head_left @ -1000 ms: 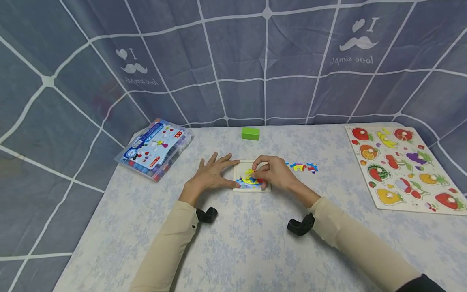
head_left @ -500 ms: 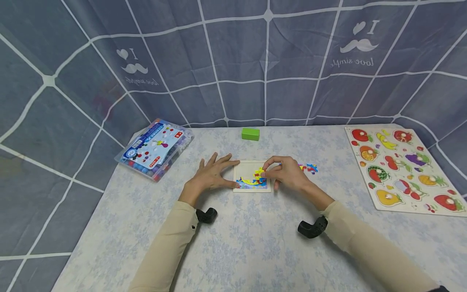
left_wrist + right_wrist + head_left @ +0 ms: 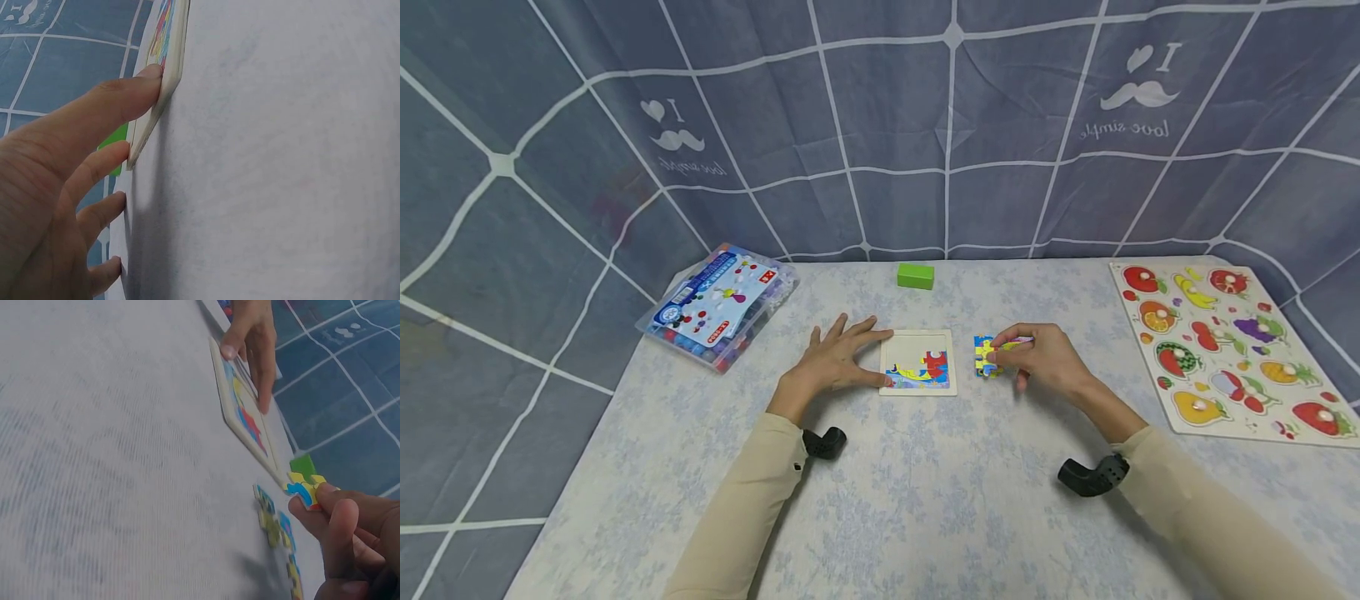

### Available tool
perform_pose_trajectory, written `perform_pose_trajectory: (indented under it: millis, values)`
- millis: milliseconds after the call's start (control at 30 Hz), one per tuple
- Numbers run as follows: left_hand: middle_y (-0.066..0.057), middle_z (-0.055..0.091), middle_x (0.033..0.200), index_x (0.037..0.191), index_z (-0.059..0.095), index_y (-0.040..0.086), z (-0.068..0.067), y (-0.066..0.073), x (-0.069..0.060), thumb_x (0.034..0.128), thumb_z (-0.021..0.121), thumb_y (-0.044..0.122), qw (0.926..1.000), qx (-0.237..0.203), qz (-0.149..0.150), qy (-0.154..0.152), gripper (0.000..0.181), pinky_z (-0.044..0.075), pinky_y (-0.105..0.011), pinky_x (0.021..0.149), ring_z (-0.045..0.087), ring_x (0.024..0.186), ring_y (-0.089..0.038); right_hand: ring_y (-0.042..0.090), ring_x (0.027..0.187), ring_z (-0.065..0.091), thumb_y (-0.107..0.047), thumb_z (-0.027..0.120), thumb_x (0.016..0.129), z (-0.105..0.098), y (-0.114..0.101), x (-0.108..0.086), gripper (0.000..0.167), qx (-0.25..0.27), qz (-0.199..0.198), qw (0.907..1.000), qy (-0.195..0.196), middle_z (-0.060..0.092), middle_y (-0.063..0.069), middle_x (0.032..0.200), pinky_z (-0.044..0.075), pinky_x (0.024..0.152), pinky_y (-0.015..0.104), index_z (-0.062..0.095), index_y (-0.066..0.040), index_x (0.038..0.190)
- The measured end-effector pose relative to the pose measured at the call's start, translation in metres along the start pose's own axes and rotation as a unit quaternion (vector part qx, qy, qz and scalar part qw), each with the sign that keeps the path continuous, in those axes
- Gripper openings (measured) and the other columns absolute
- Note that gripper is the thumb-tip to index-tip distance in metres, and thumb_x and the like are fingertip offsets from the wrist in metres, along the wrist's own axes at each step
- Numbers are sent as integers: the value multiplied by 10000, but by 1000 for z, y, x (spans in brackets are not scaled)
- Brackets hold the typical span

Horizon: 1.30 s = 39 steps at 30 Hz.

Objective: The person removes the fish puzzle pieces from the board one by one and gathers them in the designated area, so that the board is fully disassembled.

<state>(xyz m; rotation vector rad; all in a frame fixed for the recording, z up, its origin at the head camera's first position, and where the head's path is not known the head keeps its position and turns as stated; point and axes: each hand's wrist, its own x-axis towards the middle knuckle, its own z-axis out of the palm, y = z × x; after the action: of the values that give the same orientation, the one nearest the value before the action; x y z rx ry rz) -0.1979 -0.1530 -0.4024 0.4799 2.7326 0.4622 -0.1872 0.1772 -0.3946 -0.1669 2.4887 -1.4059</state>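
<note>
A small jigsaw tray [image 3: 912,343] with a pale wooden rim lies mid-table, its lower part filled with blue, yellow and red pieces. My left hand [image 3: 835,358] rests at its left side, fingers spread; the thumb [image 3: 134,97] lies on the rim and the index fingertip touches the edge. To the tray's right, my right hand [image 3: 1047,360] pinches a yellow and blue puzzle piece [image 3: 304,489] between thumb and index finger. Under and beside that hand lie several loose puzzle pieces [image 3: 269,522], partly hidden by it in the head view.
A green block [image 3: 915,276] stands behind the tray. At the back left is a clear plastic case [image 3: 718,304] of colourful parts. A fruit peg board [image 3: 1232,346] lies on the right. Grey-blue checked cloth [image 3: 895,125] hangs behind the table.
My right hand has lifted the yellow piece out of the tray and moved right, over the loose pieces. The red piece in the tray is now uncovered. My left hand stays put.
</note>
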Motion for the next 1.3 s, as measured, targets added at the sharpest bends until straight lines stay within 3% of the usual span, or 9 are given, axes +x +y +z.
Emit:
perform_pose_trajectory:
  millis: [100,267,500,700,1033,1300]
  values:
    - [46,161,1639,1527,375,341,-1,0,0,800,719,605,10000,-7,0,1,847,-33,-677,1131,-22,1497,-363,256,480,620,-267,765,865,-7,5,-4,332,-79,119,9999,39,730,116,757,423,604,289,679,-46,1097]
    - [47,157,1640,1530,370,340,-1,0,-1,802,713,609,10000,-3,4,-14,849,-37,-677,1130,-25,1496,-365,241,479,613,-284,762,867,-16,11,-10,349,-207,361,9990,159,713,105,707,410,551,287,679,-50,1112]
    - [44,156,1640,1530,370,338,-1,-1,0,803,707,617,10000,-18,23,3,849,-37,-675,1132,-25,1497,-363,211,488,611,-270,748,877,-25,22,-14,381,-75,543,9983,202,745,75,800,410,545,280,654,-11,1140]
    - [50,150,1641,1532,364,343,0,-1,0,800,705,626,10000,-3,-10,-20,855,-44,-671,1133,-32,1497,-358,211,483,612,-242,751,872,-23,24,-14,353,-202,534,9981,240,715,79,699,410,514,269,663,-9,1121]
    - [49,147,1642,1531,366,341,-1,0,-1,796,710,623,10000,-20,-18,-22,860,-51,-672,1131,-38,1496,-359,159,538,576,-194,772,859,-21,27,-13,296,-647,181,9964,519,738,45,779,428,501,258,698,35,1031]
    - [53,146,1641,1532,364,339,-1,0,-1,800,710,619,10000,-37,-41,-38,857,-53,-667,1133,-41,1498,-351,148,603,592,-212,778,851,-19,27,-11,279,-913,271,9938,571,737,36,798,452,493,263,710,9,1007]
